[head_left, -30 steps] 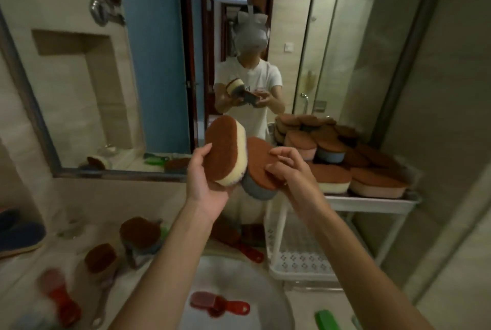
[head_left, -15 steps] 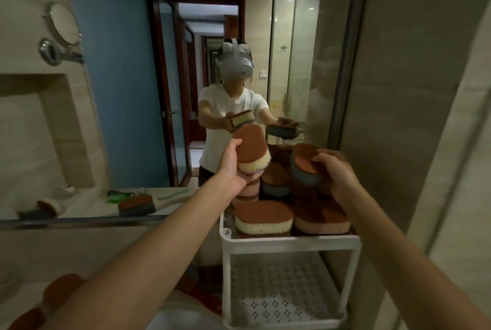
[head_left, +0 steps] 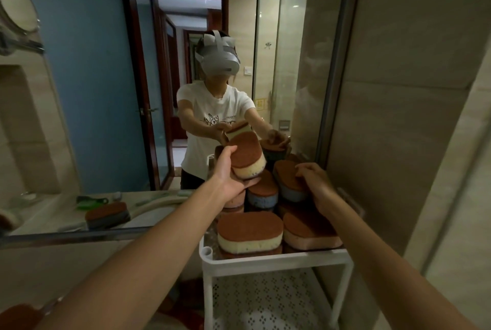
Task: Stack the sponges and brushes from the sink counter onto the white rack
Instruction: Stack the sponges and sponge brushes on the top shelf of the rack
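Brown-topped cream sponge [head_left: 248, 157]: held in the air over the back left of the rack's top tier, tilted, with its long axis running up and away from the person.
Left hand [head_left: 231, 175]: grips that sponge by its near end, thumb on the brown scouring face and fingers underneath.
Brown-topped blue-grey sponge [head_left: 288, 183]: lies tilted on the pile at the back right, near the cream one but not touching it.
Right hand [head_left: 316, 183]: fingers curled over this sponge's brown top. The thumb is hidden, so I cannot tell whether it is seating the sponge or letting go.
White plastic rack [head_left: 276, 260]: the top tier is crowded with stacked sponges. A second cream sponge [head_left: 249, 234] and a pink-based sponge [head_left: 310, 231] lie flat at the front.
Key relation: the likely landing spot is just below the left fingers, on the stacked sponges to the left of the blue-grey one. The left hand is much the nearer. The sponge probably needs levelling before release.
Risk: the pile looks uneven, so a tilted sponge could slide off.
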### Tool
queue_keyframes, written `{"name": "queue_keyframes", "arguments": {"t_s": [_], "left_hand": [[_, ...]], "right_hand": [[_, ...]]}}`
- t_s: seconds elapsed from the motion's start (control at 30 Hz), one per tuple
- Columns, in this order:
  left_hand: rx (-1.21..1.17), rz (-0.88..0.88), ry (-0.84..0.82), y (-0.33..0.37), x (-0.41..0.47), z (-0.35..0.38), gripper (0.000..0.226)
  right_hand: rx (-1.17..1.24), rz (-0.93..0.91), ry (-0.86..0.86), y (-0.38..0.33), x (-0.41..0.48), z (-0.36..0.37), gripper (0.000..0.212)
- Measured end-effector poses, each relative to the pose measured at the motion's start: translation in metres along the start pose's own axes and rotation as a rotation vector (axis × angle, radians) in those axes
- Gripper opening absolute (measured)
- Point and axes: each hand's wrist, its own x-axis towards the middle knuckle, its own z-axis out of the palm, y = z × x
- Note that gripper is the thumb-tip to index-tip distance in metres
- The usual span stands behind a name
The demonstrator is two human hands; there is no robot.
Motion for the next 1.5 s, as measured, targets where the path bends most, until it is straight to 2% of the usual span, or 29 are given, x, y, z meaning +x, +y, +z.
{"name": "queue_keyframes", "arguments": {"t_s": [0.17, 0.4, 0.57, 0.73, 0.83, 0.9, 1.0, 1.07, 1.17, 1.23, 1.37, 1.43, 1.5], "left_hand": [[-0.056, -0.008, -0.025, 0.000, 0.003, -0.006, 0.046], [-0.089, -0.008, -0.020, -0.002, 0.000, -0.008, 0.046], [-0.053, -0.004, -0.028, -0.002, 0.000, -0.008, 0.045], [0.025, 0.005, -0.027, -0.002, -0.006, 0.000, 0.040], [0.008, -0.007, -0.026, 0.000, -0.009, 0.001, 0.040], [0.024, 0.003, -0.046, 0.003, -0.013, 0.005, 0.037], [0.150, 0.047, -0.074, 0.005, -0.016, 0.015, 0.033], [0.237, 0.062, -0.087, 0.003, -0.018, 0.024, 0.035], [0.303, 0.004, -0.146, -0.004, -0.022, 0.038, 0.039], [0.315, -0.035, -0.211, -0.010, -0.024, 0.045, 0.039], [0.385, -0.079, -0.342, -0.017, -0.026, 0.051, 0.039], [0.500, -0.011, -0.316, -0.021, -0.023, 0.056, 0.042], [0.802, 0.189, -0.222, -0.025, -0.017, 0.057, 0.041]], "right_hand": [[-0.204, -0.084, -0.026, 0.004, -0.003, 0.008, 0.015], [-0.483, -0.317, -0.060, 0.007, -0.014, 0.007, 0.033], [-0.521, -0.237, -0.038, 0.004, -0.011, 0.013, 0.035], [-0.692, -0.204, -0.034, 0.001, -0.005, 0.018, 0.039], [-0.663, -0.175, -0.037, -0.001, -0.007, 0.017, 0.036], [-0.585, -0.269, -0.002, -0.005, -0.013, 0.014, 0.033], [-0.239, -0.462, 0.007, -0.014, -0.030, 0.006, 0.024], [-0.041, -0.503, -0.119, -0.022, -0.042, 0.002, 0.040], [-0.116, -0.550, -0.252, -0.025, -0.051, -0.003, 0.047], [-0.202, -0.579, -0.204, -0.024, -0.053, -0.006, 0.048], [-0.200, -0.538, -0.034, -0.021, -0.052, -0.020, 0.031], [-0.185, -0.469, 0.050, -0.016, -0.048, -0.028, 0.029], [-0.210, -0.409, 0.121, -0.010, -0.045, -0.035, 0.036]]}}
